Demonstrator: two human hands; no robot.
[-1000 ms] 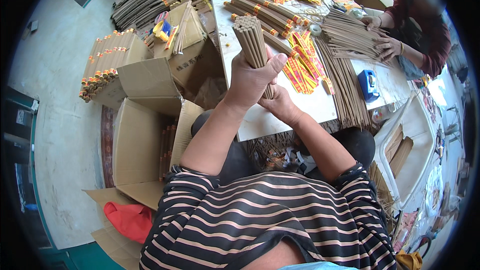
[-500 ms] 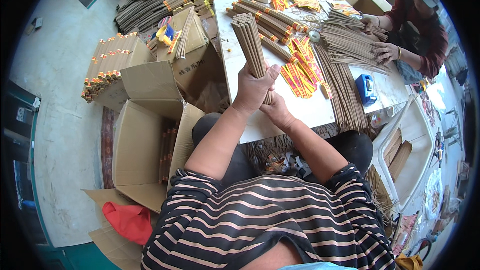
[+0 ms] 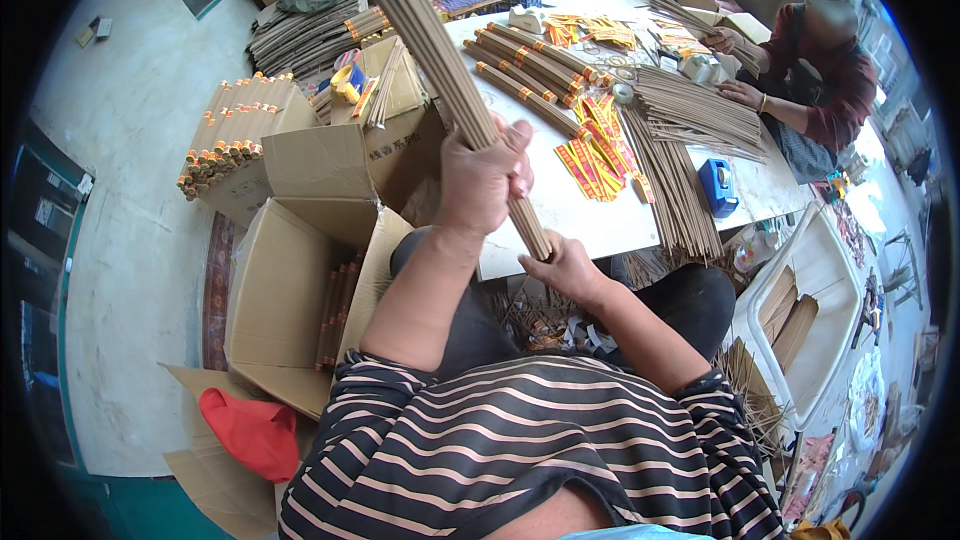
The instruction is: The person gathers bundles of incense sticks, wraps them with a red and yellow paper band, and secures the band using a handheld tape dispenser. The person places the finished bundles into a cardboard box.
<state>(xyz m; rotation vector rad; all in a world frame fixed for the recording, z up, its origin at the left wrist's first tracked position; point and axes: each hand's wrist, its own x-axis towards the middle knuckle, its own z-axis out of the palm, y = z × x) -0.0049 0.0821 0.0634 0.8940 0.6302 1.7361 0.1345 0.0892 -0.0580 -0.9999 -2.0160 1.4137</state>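
Brown stick bundle point(image 3: 434, 52) is up in the air, tilted, top leaning to the person's left, lower end by the near edge of the white table point(image 3: 600, 230). Left hand point(image 3: 483, 175) is wrapped tight around it at mid-length. Right hand point(image 3: 570, 270) has thumb and fingers at the bottom end; can't tell if they pinch it or only steady it.

Main risk: no band visible on this bundle, so the left grip is probably all that keeps it together. If that grip loosens, I'd expect sticks to slide lengthwise or fan out, inner ones first. Cause: tilt plus no tie.

Second: uneven ends, if the right hand presses only part of the bottom face.

Third: breakage. Sticks look thin and likely brittle; squeezing too hard, or knocking the long free top on something, could snap a few.

Drop zone is poor too: bottom end is near the table edge, open carton point(image 3: 285, 290) to the left. Spilled sticks could mix with the loose sticks point(image 3: 670, 185) or scatter the red-yellow strips point(image 3: 597, 155) on the table. Banded bundles point(image 3: 527, 68) beyond look safer, being tied.
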